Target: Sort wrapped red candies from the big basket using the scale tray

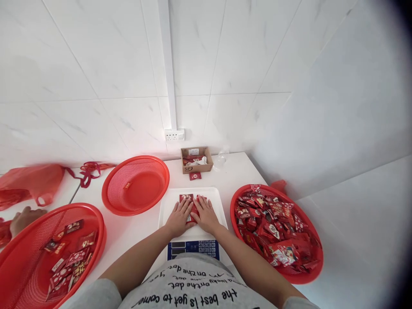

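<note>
Both hands rest side by side over small red snack packets (186, 197) on the white tray (166, 198) of a digital scale (193, 248). My left hand (180, 218) lies palm down, its fingers stretched out and touching the packets. Close beside it, my right hand (206, 218) is also flat with fingers apart, over the packets' right side. The hands hide much of the packets, so I cannot tell how many lie beneath. Part of the scale's blue keypad shows just in front of my body.
On the right stands a red basket (318, 246) heaped with red packets. Two more red baskets are on the left: one (111, 182) with a single small packet, a nearer one (102, 231) with several. A cardboard box (197, 168) sits behind the tray. Another person's hand (25, 219) is far left.
</note>
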`<state>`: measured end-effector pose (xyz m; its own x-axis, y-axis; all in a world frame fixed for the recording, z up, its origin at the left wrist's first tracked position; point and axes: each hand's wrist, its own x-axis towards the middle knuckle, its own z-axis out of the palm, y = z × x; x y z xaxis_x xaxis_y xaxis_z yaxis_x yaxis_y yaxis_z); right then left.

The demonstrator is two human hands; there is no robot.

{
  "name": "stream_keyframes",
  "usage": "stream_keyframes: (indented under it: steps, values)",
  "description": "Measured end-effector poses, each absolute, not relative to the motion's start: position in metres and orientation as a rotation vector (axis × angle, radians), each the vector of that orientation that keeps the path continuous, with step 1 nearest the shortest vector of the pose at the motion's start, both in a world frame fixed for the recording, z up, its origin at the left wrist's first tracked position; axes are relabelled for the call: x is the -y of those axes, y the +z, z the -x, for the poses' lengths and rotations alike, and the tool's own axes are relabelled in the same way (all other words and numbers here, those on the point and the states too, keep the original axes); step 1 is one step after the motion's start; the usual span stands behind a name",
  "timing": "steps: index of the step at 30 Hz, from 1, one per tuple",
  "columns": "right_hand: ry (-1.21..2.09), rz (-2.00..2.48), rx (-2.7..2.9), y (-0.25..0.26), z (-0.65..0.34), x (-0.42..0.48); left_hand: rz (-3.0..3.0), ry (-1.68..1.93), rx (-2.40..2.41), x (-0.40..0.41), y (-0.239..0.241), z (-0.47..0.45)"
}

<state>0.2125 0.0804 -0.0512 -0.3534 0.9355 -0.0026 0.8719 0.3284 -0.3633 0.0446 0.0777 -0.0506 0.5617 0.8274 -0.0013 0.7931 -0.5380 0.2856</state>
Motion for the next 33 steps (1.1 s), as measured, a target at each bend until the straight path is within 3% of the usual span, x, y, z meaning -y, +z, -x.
stream_keyframes:
  steps: [10,23,33]
  values:
    - [0.229,1.959,2.115,-0.049,-0.288,-0.03,-2.462,0.182,-1.476,-0.069,-0.045,-0.052]
    - [0.383,1.959,2.187,-0.05,-0.311,-0.011,-2.079,0.464,-1.875,-0.052,-0.04,-0.065]
    - [0.418,1.997,2.09,-0.055,-0.31,-0.014,-1.931,0.414,-1.975,-0.045,-0.024,-0.051]
